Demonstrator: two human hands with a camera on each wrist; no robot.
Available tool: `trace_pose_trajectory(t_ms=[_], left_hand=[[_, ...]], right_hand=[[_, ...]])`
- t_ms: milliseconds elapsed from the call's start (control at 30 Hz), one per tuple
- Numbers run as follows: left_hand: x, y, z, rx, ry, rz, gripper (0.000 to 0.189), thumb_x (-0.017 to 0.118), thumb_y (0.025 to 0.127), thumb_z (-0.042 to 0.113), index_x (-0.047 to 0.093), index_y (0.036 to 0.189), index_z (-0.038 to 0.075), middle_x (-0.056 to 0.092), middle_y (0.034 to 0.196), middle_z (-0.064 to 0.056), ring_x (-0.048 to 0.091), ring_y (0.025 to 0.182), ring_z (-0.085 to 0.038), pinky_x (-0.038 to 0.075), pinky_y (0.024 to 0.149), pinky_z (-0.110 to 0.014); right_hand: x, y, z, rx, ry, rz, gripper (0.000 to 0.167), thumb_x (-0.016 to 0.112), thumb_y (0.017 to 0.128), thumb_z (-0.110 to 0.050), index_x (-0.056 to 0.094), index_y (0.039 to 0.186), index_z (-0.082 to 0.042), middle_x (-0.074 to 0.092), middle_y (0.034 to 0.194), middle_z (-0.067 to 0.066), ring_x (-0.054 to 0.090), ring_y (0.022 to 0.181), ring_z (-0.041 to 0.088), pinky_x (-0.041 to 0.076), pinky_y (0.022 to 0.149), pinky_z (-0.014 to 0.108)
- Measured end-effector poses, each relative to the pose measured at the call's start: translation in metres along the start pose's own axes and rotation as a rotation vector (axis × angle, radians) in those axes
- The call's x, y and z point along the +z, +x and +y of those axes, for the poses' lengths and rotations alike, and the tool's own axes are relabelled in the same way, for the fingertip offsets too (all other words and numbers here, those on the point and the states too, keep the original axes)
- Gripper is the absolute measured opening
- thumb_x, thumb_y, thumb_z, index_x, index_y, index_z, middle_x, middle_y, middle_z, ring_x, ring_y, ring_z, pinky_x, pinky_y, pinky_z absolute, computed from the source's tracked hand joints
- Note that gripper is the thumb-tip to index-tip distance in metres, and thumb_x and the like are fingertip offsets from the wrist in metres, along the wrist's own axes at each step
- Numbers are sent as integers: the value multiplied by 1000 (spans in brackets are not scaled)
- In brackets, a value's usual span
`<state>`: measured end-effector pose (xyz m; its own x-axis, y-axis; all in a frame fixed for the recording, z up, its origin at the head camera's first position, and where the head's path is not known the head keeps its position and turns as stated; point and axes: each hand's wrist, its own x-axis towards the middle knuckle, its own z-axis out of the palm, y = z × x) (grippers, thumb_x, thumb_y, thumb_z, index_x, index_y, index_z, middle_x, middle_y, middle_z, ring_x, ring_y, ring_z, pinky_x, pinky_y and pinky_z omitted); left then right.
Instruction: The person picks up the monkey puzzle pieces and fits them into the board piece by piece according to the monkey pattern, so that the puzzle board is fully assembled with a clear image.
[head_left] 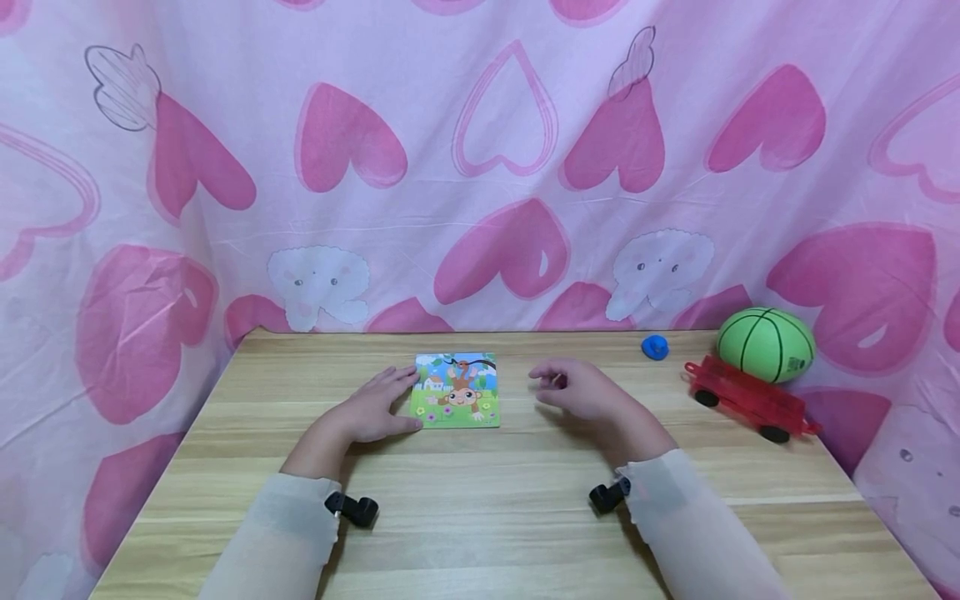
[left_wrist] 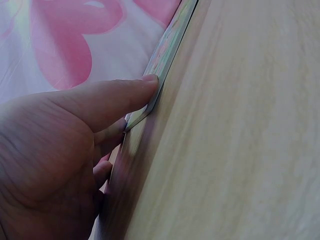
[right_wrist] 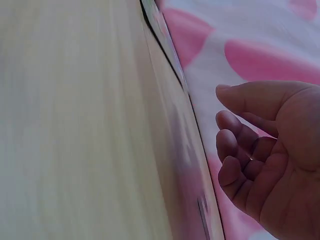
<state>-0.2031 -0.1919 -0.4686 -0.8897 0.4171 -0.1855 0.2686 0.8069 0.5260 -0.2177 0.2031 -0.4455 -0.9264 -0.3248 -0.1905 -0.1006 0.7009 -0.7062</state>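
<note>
A flat square picture board point(head_left: 455, 392) printed with a monkey hanging over a green meadow lies on the wooden table. My left hand point(head_left: 372, 405) is at its left side, fingers stretched towards the upper left corner and thumb at the lower left one. The left wrist view shows the thumb point(left_wrist: 117, 97) touching the edge of the board point(left_wrist: 167, 47). To the right of the board, apart from it, is my right hand point(head_left: 581, 390). Its fingers point(right_wrist: 227, 145) are loosely bent with nothing between them, seen in the right wrist view.
A red toy cart point(head_left: 750, 397) with black wheels stands at the table's right side. Against it sits a green ball point(head_left: 765, 343) with black lines. Near the back edge lies a small blue object point(head_left: 655, 347). A pink heart-print curtain point(head_left: 495, 192) surrounds the table point(head_left: 480, 517).
</note>
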Motion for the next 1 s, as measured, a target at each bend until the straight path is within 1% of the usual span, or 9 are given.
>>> trace_pose_trajectory(t_ms=[167, 300, 433, 500, 600, 733, 833, 900, 1000], left_hand=[[1, 1, -1, 1, 4, 5, 91, 75, 96, 50, 34, 169, 16, 23, 181, -4, 9, 169, -42, 15, 135, -68], [1, 1, -1, -2, 1, -1, 91, 75, 96, 51, 33, 170, 17, 23, 181, -3, 8, 169, -41, 14, 135, -68], [1, 0, -1, -9, 0, -7, 91, 75, 96, 51, 33, 170, 18, 22, 181, -2, 8, 170, -40, 14, 135, -68], [1, 0, 0, -11, 1, -8, 90, 75, 97, 50, 33, 170, 18, 22, 181, -2, 8, 170, -40, 14, 135, -68], [1, -1, 0, -9, -2, -9, 90, 75, 97, 50, 33, 170, 17, 22, 181, -3, 8, 169, -40, 14, 135, -68], [1, 0, 1, -8, -5, -9, 90, 75, 97, 49, 33, 170, 17, 23, 181, -3, 8, 169, -40, 14, 135, -68], [0, 0, 0, -10, -3, -8, 90, 75, 97, 49, 33, 170, 17, 23, 181, -2, 8, 170, -40, 14, 135, -68], [0, 0, 0, -10, -1, -8, 90, 75, 97, 49, 33, 170, 17, 23, 181, -2, 8, 170, -40, 14, 135, -68], [0, 0, 0, -11, -2, -8, 90, 75, 97, 49, 33, 170, 17, 23, 181, -2, 8, 170, -40, 14, 135, -68]], right_hand=[[-22, -11, 29, 22, -12, 48, 37, 72, 103, -23, 69, 140, -20, 71, 117, 4, 62, 101, 24, 61, 75, 32], [-37, -18, 50, 33, -14, 85, 38, 72, 104, -22, 69, 141, -17, 71, 119, 6, 62, 102, 24, 59, 75, 31], [-46, -23, 68, 39, -14, 117, 40, 72, 103, -19, 67, 142, -12, 71, 120, 11, 62, 102, 25, 58, 75, 31], [-48, -23, 75, 27, -8, 126, 40, 73, 102, -17, 67, 141, -9, 72, 122, 14, 62, 103, 26, 58, 73, 30], [-49, -23, 82, 13, -9, 134, 41, 76, 100, -17, 69, 139, -7, 72, 126, 16, 63, 107, 28, 58, 76, 27], [-47, -21, 86, -1, -14, 129, 44, 79, 98, -17, 69, 139, -7, 72, 136, 17, 61, 114, 28, 54, 85, 25], [-46, -21, 85, 5, -22, 114, 46, 82, 95, -19, 70, 138, -9, 71, 140, 16, 57, 112, 28, 49, 89, 27], [-45, -21, 83, -1, -32, 96, 48, 83, 93, -18, 70, 138, -9, 70, 141, 16, 55, 109, 27, 46, 89, 28], [-45, -22, 80, 8, -38, 77, 45, 84, 93, -16, 71, 135, -11, 69, 137, 15, 55, 107, 27, 47, 89, 31]])
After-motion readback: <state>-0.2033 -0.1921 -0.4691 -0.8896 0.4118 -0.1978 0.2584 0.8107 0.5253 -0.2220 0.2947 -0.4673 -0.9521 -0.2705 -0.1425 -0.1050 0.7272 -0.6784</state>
